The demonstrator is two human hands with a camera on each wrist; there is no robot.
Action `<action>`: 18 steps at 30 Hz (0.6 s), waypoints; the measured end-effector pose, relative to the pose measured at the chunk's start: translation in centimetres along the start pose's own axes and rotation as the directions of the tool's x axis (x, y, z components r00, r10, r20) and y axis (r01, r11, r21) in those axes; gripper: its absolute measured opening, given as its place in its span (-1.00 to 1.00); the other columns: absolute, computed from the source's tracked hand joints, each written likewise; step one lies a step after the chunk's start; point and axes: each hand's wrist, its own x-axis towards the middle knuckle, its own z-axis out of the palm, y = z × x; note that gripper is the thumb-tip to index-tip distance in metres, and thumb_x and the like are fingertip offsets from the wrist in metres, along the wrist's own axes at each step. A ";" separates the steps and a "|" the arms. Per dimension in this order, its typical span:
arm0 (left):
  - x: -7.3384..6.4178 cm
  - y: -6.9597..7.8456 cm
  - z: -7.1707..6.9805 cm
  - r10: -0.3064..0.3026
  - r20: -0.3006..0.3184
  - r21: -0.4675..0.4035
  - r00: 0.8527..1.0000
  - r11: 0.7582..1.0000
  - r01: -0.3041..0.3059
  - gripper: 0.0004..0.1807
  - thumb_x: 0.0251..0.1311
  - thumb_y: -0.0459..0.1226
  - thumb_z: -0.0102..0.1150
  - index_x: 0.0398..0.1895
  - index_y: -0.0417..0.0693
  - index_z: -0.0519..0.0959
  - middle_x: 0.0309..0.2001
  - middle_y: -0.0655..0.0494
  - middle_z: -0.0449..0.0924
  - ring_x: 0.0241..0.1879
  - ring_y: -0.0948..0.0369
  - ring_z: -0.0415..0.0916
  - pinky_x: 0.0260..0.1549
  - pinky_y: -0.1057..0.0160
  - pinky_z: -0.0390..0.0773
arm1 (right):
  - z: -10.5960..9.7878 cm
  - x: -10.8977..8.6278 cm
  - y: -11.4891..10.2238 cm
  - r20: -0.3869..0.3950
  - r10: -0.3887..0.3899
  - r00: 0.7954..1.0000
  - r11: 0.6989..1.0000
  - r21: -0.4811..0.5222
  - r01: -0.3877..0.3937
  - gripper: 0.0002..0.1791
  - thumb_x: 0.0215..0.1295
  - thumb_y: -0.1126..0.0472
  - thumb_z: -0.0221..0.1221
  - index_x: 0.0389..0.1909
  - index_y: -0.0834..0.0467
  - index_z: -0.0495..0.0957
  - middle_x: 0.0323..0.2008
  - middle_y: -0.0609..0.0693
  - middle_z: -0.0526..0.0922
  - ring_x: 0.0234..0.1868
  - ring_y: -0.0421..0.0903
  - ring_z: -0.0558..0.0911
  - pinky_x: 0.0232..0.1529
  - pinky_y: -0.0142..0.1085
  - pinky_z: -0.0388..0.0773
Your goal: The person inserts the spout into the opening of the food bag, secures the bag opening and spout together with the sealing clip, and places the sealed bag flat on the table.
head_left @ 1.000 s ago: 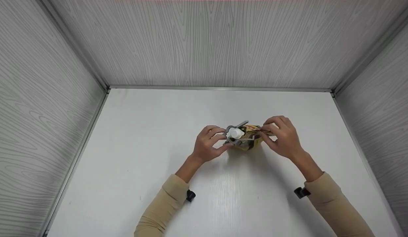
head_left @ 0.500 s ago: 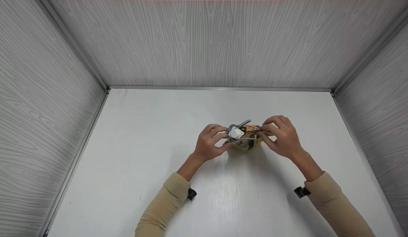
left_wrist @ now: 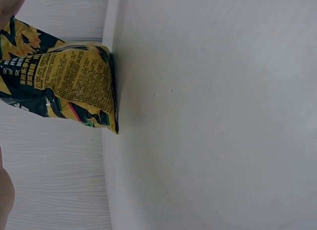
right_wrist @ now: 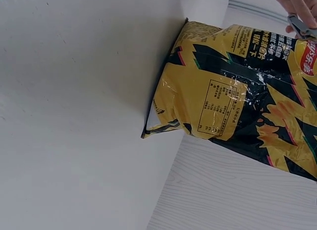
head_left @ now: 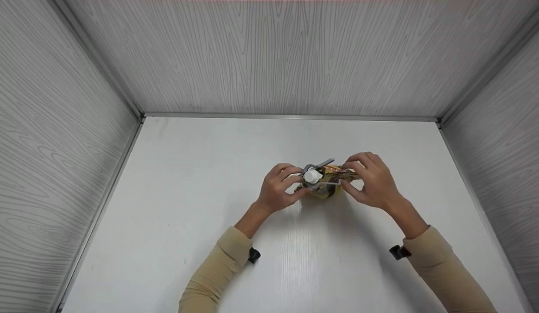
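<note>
A yellow and black snack bag [right_wrist: 223, 91] stands upright on the table, its printed back showing in the left wrist view. At its top sits a grey bag clip [head_left: 325, 183] with a round white cap [head_left: 312, 176]. The clip's two arms spread apart toward the right, either side of the bag's top edge. My left hand [head_left: 276, 189] grips the clip's left end, thumb on the near side and fingers on the far side. My right hand [head_left: 374, 180] holds the bag's right top corner, with the thumb right at the tip of the clip's near arm.
The white table [head_left: 208, 174] is bounded by a wood-grain back wall [head_left: 269, 56] and side walls. Dark wrist cameras sit by both sleeves. Shadows of the arms and bag fall across the tabletop.
The left hand and clip have shifted slightly right along the bag's top. The right thumb has moved a little away from the fingers, toward the clip's near arm. The bag stays in place.
</note>
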 end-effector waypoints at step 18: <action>-0.1 0.1 0.0 -0.002 0.002 0.000 1.000 1.000 0.002 -0.66 0.00 -0.07 0.67 -0.28 -0.04 0.75 -0.11 0.10 0.77 -0.03 0.16 0.61 0.00 0.23 0.69 | -0.8 1.6 -0.5 0.213 0.033 0.977 0.997 -0.076 -0.017 -0.30 0.13 -0.20 0.42 0.15 0.17 0.57 0.02 0.16 0.66 0.04 0.17 0.64 0.07 0.10 0.60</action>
